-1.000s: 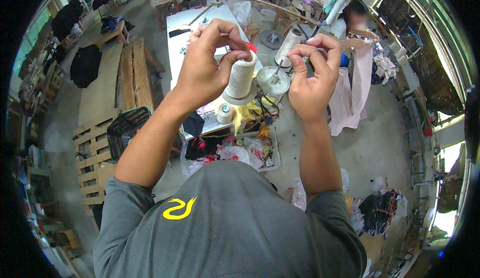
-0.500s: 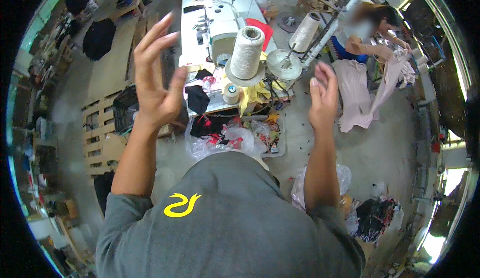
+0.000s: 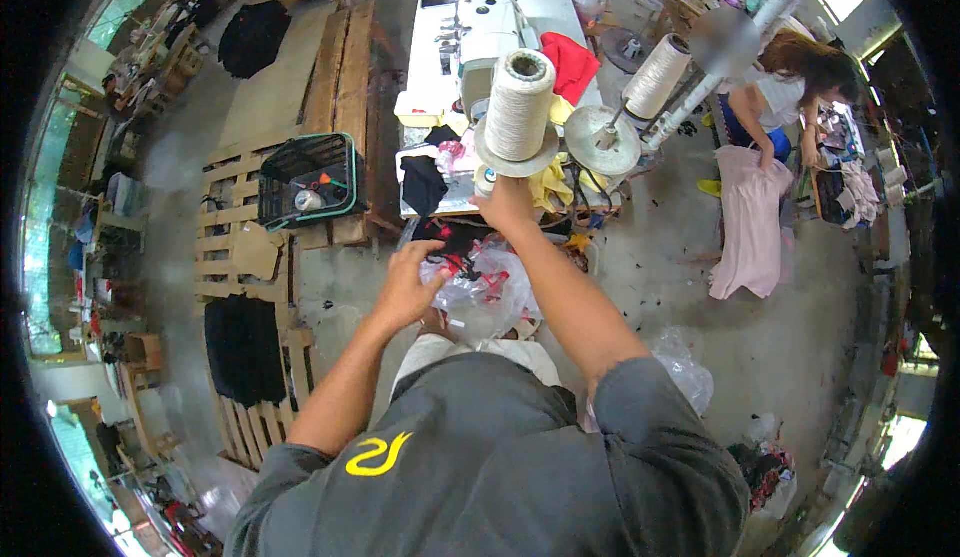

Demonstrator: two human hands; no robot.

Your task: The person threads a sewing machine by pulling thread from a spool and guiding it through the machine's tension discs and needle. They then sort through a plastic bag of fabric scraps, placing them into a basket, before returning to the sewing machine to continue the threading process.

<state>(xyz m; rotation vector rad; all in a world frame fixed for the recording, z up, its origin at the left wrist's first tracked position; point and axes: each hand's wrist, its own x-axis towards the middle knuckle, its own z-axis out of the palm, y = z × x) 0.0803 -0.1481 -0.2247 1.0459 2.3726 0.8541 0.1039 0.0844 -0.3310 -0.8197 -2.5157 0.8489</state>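
My left hand [image 3: 408, 285] is low in front of me, its curled fingers on the edge of a clear plastic bag [image 3: 480, 292] stuffed with red and black cloth scraps. My right hand [image 3: 505, 204] reaches forward to the near edge of the white sewing table [image 3: 430, 77], just under a large cream thread cone [image 3: 518, 107] on its round stand. Its fingers are hidden from me. A small spool [image 3: 485, 179] sits right beside that hand. A second cream cone [image 3: 657, 75] stands to the right on the same stand.
A white sewing machine [image 3: 485, 32] sits on the table with red cloth [image 3: 572, 62] beside it. A green wire basket [image 3: 308, 179] rests on wooden pallets [image 3: 240, 247] to the left. Another person [image 3: 790, 97] handles pink fabric [image 3: 750, 222] at the right. Black cloth [image 3: 243, 347] lies on the pallets.
Both hands have come down from the thread cones: they were raised and spread half a second ago; now the left is on the plastic bag and the right at the table edge.
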